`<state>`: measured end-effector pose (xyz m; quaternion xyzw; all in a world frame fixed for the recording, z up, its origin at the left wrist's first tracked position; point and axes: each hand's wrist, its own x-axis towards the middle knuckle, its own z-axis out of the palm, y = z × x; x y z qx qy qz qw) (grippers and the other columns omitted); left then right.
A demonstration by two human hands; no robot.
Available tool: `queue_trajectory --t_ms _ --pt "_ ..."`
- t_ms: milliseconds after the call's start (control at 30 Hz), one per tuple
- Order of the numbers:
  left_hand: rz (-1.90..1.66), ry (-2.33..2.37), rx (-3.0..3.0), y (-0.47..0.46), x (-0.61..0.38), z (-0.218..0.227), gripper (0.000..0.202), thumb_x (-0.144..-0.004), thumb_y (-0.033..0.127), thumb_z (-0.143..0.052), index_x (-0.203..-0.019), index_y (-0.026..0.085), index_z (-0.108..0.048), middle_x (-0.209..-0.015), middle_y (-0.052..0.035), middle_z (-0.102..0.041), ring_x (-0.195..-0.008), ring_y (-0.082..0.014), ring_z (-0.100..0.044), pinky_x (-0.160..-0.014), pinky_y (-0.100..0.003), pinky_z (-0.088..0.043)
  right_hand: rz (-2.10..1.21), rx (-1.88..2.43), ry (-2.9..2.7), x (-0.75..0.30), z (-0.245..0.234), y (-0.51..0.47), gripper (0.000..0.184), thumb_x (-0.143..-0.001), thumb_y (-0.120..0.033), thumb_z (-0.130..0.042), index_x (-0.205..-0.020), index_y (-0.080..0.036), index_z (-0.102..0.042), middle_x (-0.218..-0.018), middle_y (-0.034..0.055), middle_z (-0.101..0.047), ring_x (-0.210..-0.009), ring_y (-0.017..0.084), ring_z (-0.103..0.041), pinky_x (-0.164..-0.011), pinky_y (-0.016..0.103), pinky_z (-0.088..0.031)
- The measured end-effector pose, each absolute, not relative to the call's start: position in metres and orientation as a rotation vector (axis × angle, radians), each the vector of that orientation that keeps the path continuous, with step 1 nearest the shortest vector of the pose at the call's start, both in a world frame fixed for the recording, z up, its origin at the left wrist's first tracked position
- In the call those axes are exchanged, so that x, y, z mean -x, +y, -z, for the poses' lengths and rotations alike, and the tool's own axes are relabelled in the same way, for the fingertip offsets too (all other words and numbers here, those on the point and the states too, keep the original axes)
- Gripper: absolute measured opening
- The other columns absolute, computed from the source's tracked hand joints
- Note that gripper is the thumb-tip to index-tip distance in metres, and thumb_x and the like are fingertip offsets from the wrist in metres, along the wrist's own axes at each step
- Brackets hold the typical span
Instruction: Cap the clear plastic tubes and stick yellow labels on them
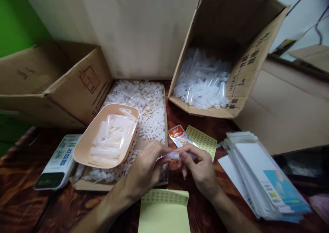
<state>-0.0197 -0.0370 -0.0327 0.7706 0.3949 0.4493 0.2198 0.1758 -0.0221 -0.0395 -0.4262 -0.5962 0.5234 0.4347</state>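
A small clear plastic tube (172, 155) lies level between my two hands, over the front right of the cardboard tray. My left hand (147, 167) pinches its left end between thumb and fingers. At the other end, my right hand (199, 169) is closed around it, thumb on top. The fingers cover much of the tube. Just below them a yellow sheet of small printed labels (164, 214) lies on the table, its far edge curled. Beyond my right hand are another yellow label sheet (203, 139) and an orange-and-white packet (178, 136).
Many small white plastic pieces fill the cardboard tray (166, 123). On it rests a peach basin (84, 150) of clear tubes. A tipped carton (246, 89) holds more tubes. Around stand an open box (74, 85), a white device (65, 157) and a stack of plastic-sleeved packets (257, 171).
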Motion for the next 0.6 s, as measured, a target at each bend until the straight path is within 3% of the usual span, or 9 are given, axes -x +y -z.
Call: queue_trajectory --t_ms 100,200,267,367,600 --pt "-1.212 1.054 -2.262 -0.036 0.022 0.034 0.011 -0.099 0.009 -0.053 -0.107 0.012 -0.060 -0.099 -0.0100 -0.068 -0.095 -0.0199 -0.062 -0.085 -0.028 -0.047 -1.563 1.059 -1.263 -0.174 0.043 -0.023 0.032 -0.096 -0.048 -0.064 -0.087 -0.018 -0.069 -0.054 -0.0032 -0.061 -0.029 0.007 -0.043 -0.028 0.017 -0.033" --pt "-1.086 1.166 -2.208 -0.036 0.026 0.030 0.017 -0.099 0.029 -0.060 -0.104 0.013 -0.061 -0.094 -0.0078 -0.068 -0.086 -0.0206 -0.061 -0.078 -0.030 -0.045 -1.475 1.031 -1.326 -0.173 0.041 -0.022 0.028 -0.093 -0.045 -0.069 -0.088 -0.018 -0.071 -0.056 -0.0023 -0.063 -0.036 0.008 -0.050 -0.035 0.018 -0.040" --pt "-0.992 1.256 -2.153 -0.036 0.027 0.026 0.025 -0.101 0.037 -0.057 -0.089 0.015 -0.061 -0.078 -0.0031 -0.064 -0.073 -0.0191 -0.056 -0.069 -0.030 -0.041 -1.305 1.032 -1.444 -0.172 0.036 -0.022 0.022 -0.091 -0.040 -0.073 -0.090 -0.018 -0.074 -0.059 -0.0016 -0.063 -0.043 0.009 -0.055 -0.042 0.018 -0.043" --pt "-0.939 1.290 -2.090 -0.037 0.025 0.022 0.035 -0.103 0.030 -0.051 -0.071 0.018 -0.054 -0.064 0.0008 -0.055 -0.064 -0.0166 -0.051 -0.063 -0.028 -0.037 -1.157 1.046 -1.514 -0.170 0.031 -0.025 0.017 -0.089 -0.035 -0.075 -0.089 -0.018 -0.076 -0.058 -0.0016 -0.062 -0.047 0.009 -0.056 -0.045 0.017 -0.043" --pt "-1.025 1.133 -2.401 -0.040 0.026 0.018 0.024 -0.105 0.027 -0.045 -0.089 0.014 -0.059 -0.080 -0.0056 -0.063 -0.076 -0.0208 -0.054 -0.073 -0.033 -0.041 -1.719 0.959 -0.943 -0.156 0.034 -0.032 0.035 -0.084 -0.049 -0.077 -0.076 -0.017 -0.065 -0.046 -0.0062 -0.055 -0.026 0.003 -0.031 -0.025 0.014 -0.029"
